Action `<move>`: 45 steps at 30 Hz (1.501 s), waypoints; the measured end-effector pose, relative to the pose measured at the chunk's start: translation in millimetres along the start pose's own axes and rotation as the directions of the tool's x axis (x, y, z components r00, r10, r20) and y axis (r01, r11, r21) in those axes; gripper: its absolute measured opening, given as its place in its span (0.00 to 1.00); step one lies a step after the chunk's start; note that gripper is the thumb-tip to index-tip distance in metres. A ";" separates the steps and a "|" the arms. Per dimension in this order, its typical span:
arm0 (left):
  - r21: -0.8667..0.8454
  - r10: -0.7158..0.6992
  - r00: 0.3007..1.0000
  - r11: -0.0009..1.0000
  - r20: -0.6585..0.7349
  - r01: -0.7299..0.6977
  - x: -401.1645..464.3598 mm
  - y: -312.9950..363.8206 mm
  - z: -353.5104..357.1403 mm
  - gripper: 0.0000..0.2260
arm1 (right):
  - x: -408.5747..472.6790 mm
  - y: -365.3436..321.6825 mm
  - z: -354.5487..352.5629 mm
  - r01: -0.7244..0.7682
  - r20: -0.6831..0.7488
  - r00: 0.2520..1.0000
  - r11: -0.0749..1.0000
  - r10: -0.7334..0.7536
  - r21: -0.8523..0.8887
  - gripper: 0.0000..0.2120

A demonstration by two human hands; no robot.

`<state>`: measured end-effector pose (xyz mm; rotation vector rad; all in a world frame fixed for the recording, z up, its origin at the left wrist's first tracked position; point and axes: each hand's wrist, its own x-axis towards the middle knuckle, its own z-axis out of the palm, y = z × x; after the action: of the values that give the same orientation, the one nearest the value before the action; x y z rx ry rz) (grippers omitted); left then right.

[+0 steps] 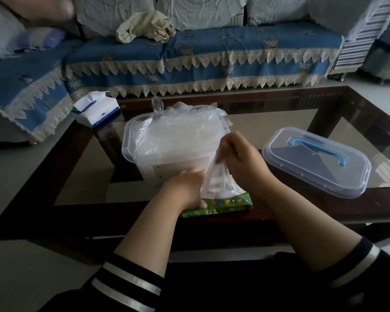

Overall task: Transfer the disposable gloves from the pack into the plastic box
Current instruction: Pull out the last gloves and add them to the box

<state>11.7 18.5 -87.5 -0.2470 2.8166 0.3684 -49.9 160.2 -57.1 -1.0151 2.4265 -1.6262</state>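
My right hand fingertips pinch a thin, limp, likely slippery glove while my left hand grips the green pack; best hold: bunched film.

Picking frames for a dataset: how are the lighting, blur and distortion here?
Head view: dim, flat light; the dark glass-topped coffee table bows from wide-angle distortion; the top-left corner is blurred; the clear disposable gloves between the left hand and right hand show faint detail.

Dim room: blue lace-trimmed sofa behind dark-framed glass coffee table, pale floor, beige cloth on sofa.
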 end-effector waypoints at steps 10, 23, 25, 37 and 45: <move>-0.498 0.156 0.987 0.859 0.038 -0.117 -17.3 5.3 -22.7 0.32 | 16.2 -12.3 -25.2 -0.110 -0.478 0.843 0.948 0.249 0.300 0.06; -0.948 0.014 0.962 0.170 -0.271 -0.269 -29.7 47.5 -46.8 0.20 | 18.2 -13.0 -24.2 -0.146 -0.423 0.891 0.986 0.164 0.075 0.10; -0.959 0.043 0.972 0.160 -0.229 -0.233 -28.6 46.0 -52.3 0.21 | 19.2 -13.0 -22.7 -0.101 -0.412 0.903 0.993 0.118 0.063 0.12; -0.815 -0.316 0.774 0.406 -0.549 -0.413 -11.8 11.4 -83.8 0.07 | 47.9 -9.8 -47.2 -0.291 0.195 0.951 0.911 0.241 0.293 0.42; -0.791 -0.612 0.618 0.611 -0.492 -0.024 6.3 -33.2 -86.8 0.20 | 70.6 12.9 -28.6 -0.298 -0.263 0.852 0.832 0.452 0.467 0.22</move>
<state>-10.1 -37.8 -16.6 -1.3796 3.0101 1.6825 -122.5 148.1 -33.5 -0.1506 2.1187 -2.1707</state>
